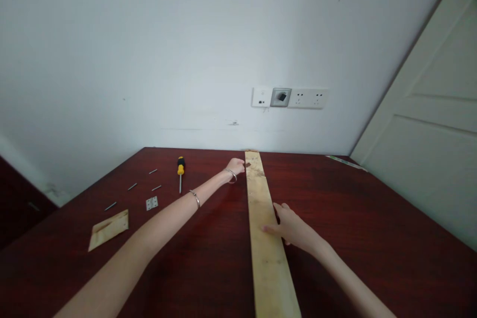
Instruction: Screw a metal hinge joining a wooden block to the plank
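A long pale wooden board (266, 238) lies lengthwise in front of me, running from the near edge of view almost to the wall. My right hand (292, 226) grips it from the right side, thumb on the top face and fingers at the far edge. Beside the left edge of its far end is my left hand (236, 165), fingers curled closed; whatever is in them is hidden. A small dark brown mark or piece (248, 164) shows on the board right by those fingertips. Two bracelets circle my left wrist and forearm.
On the dark red table (208, 268), left of my arm, lie a yellow-black screwdriver (181, 168), a metal hinge (151, 203), several thin metal screws or pins (111, 206) and a short wood piece (109, 229). A printed strip (346, 163) lies far right. Wall sockets (307, 98) are behind.
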`<move>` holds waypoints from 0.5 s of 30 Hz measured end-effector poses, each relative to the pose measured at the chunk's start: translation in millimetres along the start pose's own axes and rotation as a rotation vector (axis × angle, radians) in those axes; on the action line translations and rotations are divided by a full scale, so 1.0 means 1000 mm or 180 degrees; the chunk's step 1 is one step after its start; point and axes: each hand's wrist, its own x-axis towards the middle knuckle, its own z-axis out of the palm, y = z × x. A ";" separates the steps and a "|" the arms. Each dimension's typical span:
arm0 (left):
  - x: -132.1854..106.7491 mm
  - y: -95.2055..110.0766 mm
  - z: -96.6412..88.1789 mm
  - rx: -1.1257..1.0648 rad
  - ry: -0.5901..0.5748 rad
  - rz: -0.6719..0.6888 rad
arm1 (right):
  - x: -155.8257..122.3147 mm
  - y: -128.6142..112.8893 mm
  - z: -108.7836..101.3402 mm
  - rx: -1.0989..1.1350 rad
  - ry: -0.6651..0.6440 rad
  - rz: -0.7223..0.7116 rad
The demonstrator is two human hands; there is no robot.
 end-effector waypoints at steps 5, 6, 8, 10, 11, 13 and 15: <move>-0.049 -0.005 0.008 0.0483 -0.0225 -0.0060 | 0.010 0.008 -0.009 -0.0094 -0.0205 -0.0211; -0.060 -0.005 0.009 0.0577 -0.0283 -0.0061 | 0.011 0.009 -0.012 -0.0207 -0.0197 -0.0266; -0.081 -0.004 0.007 0.0789 -0.0383 -0.0047 | 0.016 0.009 -0.020 -0.0477 -0.0081 -0.0349; -0.102 -0.002 -0.002 0.0986 -0.0410 -0.0007 | 0.021 0.004 -0.029 -0.0692 0.0112 -0.0427; -0.113 0.000 -0.009 0.1087 -0.0417 0.0039 | 0.024 -0.001 -0.034 -0.0766 0.0172 -0.0523; -0.132 0.003 -0.029 0.1374 -0.0435 0.0203 | 0.032 -0.014 -0.040 -0.0867 0.0230 -0.0835; -0.151 0.008 -0.058 0.2082 -0.0573 0.0604 | 0.042 -0.033 -0.041 -0.0907 0.0232 -0.1233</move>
